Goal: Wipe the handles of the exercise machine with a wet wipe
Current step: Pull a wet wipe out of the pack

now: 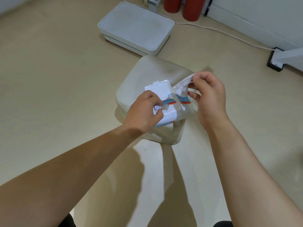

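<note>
You have 1 wipe pack in front of you, lying on top of 1 cream padded stool. Its white lid is flipped up and open. 1 wet wipe comes out of the pack's opening, bunched and stretched up to the right, its lower end at the opening. How many more wipes the pack holds cannot be told.

Your left hand holds the pack's near left end down, fingers curled onto its top. Your right hand, raised just right of the pack, pinches the wipe's upper end between thumb and forefinger. Its other fingers are loosely curled and hold nothing.

Beyond the stool, 1 white flat platform sits on the beige floor, near the stool's far corner. 2 red cylinders stand behind it, and 1 white cord trails across the floor to the right.
</note>
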A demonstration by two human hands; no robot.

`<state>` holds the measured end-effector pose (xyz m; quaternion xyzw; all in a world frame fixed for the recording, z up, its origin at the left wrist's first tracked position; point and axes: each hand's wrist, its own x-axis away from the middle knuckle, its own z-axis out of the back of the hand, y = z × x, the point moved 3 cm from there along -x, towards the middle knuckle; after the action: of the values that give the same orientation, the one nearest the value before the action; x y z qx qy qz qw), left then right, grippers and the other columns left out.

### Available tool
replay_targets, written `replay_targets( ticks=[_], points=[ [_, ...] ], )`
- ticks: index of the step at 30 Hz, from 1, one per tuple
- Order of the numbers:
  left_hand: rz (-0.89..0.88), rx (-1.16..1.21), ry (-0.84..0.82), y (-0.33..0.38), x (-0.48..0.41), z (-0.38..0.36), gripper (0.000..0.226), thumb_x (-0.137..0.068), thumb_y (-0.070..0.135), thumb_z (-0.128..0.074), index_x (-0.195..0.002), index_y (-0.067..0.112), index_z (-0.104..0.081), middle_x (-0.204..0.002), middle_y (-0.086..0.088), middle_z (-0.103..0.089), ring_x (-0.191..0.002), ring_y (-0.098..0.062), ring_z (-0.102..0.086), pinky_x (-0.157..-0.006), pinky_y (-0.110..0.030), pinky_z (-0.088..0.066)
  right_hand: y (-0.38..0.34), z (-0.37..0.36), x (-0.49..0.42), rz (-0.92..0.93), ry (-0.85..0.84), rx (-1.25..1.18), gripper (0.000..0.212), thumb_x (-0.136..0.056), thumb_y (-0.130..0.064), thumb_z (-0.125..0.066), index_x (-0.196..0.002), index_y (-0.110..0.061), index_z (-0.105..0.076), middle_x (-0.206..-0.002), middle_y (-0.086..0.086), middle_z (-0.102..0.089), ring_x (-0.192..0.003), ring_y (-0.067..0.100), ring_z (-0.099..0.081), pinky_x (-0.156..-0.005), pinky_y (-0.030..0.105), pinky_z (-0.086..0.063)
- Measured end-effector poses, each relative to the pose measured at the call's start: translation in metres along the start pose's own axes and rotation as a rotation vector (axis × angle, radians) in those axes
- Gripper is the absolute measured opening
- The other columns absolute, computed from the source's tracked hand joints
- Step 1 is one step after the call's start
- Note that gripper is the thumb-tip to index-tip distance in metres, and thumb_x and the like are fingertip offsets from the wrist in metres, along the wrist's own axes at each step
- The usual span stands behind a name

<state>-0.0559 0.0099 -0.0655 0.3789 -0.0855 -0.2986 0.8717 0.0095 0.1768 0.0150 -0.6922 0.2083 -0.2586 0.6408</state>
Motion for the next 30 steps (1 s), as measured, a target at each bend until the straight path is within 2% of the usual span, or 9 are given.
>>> replay_targets(
  ticks=[3,6,10,16,20,22,24,27,30],
  points=[
    [0.012,0.018,0.027,0.003,-0.001,0.002,0.018,-0.081,0.018,-0.062,-0.095,0.018,-0.073,-0.099,0.006,-0.061,-0.084,-0.013,-0.054,-0.080,-0.030,-0.049,-0.007,0.002,0.002,-0.147,0.074,-0.250,0.023,-0.095,-0.008,-0.047,-0.075,-0.013,-0.059,-0.075,0.004,-0.074,-0.070,0.021,-0.067,-0.066,0.027,-0.053],
    [0.007,0.035,0.098,0.007,-0.001,0.008,0.018,-0.081,0.026,-0.063,-0.097,0.020,-0.070,-0.094,0.012,-0.059,-0.092,-0.017,-0.059,-0.081,-0.025,-0.045,0.000,0.009,-0.001,-0.298,0.174,-0.312,0.026,-0.094,-0.012,-0.050,-0.068,-0.013,-0.050,-0.052,-0.001,-0.056,-0.048,0.020,-0.054,-0.055,0.026,-0.049],
    [0.033,0.054,0.076,0.011,-0.002,0.018,0.035,-0.080,0.045,-0.071,-0.109,0.028,-0.060,-0.104,0.018,-0.062,-0.098,-0.007,-0.053,-0.081,-0.021,-0.043,0.018,0.020,0.002,-0.331,0.006,0.289,0.023,-0.089,-0.006,-0.054,-0.069,-0.015,-0.055,-0.047,-0.005,-0.046,-0.040,0.014,-0.035,-0.044,0.020,-0.035],
    [-0.193,-0.229,-0.124,0.007,0.003,0.006,0.044,-0.083,0.055,-0.050,-0.107,0.031,-0.078,-0.124,0.001,-0.062,-0.118,-0.024,-0.053,-0.097,-0.041,-0.047,0.020,0.008,0.022,-0.348,-0.474,0.592,0.015,-0.093,-0.012,-0.057,-0.100,-0.019,-0.067,-0.056,-0.006,-0.062,-0.048,0.016,-0.041,-0.043,0.018,-0.030],
    [-0.033,-0.086,-0.083,0.004,0.000,0.009,0.035,-0.082,0.047,-0.054,-0.102,0.036,-0.081,-0.131,0.004,-0.057,-0.128,-0.023,-0.041,-0.104,-0.038,-0.044,0.028,-0.001,0.025,-0.237,-0.580,0.801,0.039,-0.090,-0.010,-0.054,-0.118,-0.033,-0.066,-0.070,-0.010,-0.066,-0.044,0.003,-0.050,-0.043,0.008,-0.034],
    [0.079,-0.030,0.022,0.001,-0.002,0.014,0.024,-0.084,0.035,-0.062,-0.102,0.032,-0.079,-0.135,0.002,-0.051,-0.129,-0.025,-0.038,-0.103,-0.031,-0.040,0.030,-0.002,0.025,-0.208,-0.563,0.831,0.035,-0.089,-0.008,-0.052,-0.119,-0.018,-0.067,-0.062,-0.014,-0.064,-0.045,0.004,-0.048,-0.043,0.008,-0.033],
    [0.235,0.050,0.114,-0.002,-0.006,0.020,0.038,-0.085,0.020,-0.068,-0.122,0.027,-0.068,-0.143,-0.003,-0.042,-0.132,-0.027,-0.039,-0.105,-0.034,-0.041,0.031,0.002,0.025,-0.210,-0.502,0.818,0.035,-0.089,-0.007,-0.050,-0.121,-0.007,-0.063,-0.067,-0.008,-0.068,-0.049,0.006,-0.047,-0.044,0.008,-0.035],
    [0.464,0.370,0.113,-0.004,-0.011,0.025,0.067,-0.088,0.014,-0.067,-0.148,0.024,-0.040,-0.131,0.001,-0.055,-0.121,-0.022,-0.057,-0.102,-0.042,-0.051,0.031,0.008,0.024,-0.225,-0.462,0.804,0.030,-0.092,-0.007,-0.050,-0.120,-0.001,-0.061,-0.073,0.001,-0.067,-0.046,0.004,-0.043,-0.043,0.007,-0.034],
    [0.234,0.293,0.088,0.013,-0.008,0.029,0.062,-0.083,0.024,-0.062,-0.142,0.032,-0.044,-0.105,0.013,-0.064,-0.095,-0.020,-0.063,-0.085,-0.039,-0.054,0.034,0.006,0.024,-0.269,-0.479,0.756,0.027,-0.094,-0.008,-0.050,-0.116,-0.004,-0.064,-0.080,0.015,-0.070,-0.043,0.004,-0.042,-0.042,0.008,-0.032]
  ],
)
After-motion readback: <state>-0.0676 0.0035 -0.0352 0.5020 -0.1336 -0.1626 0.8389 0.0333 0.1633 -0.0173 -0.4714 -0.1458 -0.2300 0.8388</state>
